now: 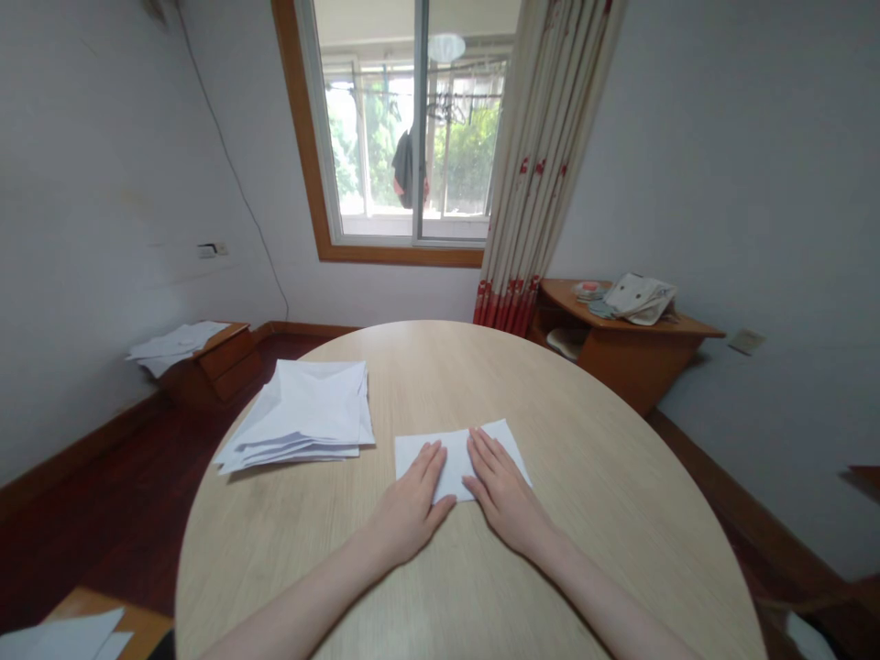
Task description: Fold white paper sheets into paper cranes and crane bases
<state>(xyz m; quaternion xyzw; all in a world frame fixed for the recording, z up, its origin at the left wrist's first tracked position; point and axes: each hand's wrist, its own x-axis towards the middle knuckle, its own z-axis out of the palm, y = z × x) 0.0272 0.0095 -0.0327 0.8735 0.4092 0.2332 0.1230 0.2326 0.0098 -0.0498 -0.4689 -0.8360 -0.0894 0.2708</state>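
Note:
A folded white sheet of paper (455,451) lies on the round light-wood table (591,477) in front of me. My left hand (411,509) rests flat on the sheet's near left part, fingers stretched out and together. Beside it, my right hand (500,490) lies flat on the sheet's right part, fingers straight and pointing away from me. Both hands press on the paper and hold nothing. To the left on the table sits a stack of folded white papers (302,414), a hand's width from the sheet.
A low wooden cabinet (213,362) with loose papers stands by the left wall. A wooden corner desk (619,344) with a cloth bag stands at the right, below a curtain (543,165). More paper lies on a wooden surface (75,632) at the bottom left.

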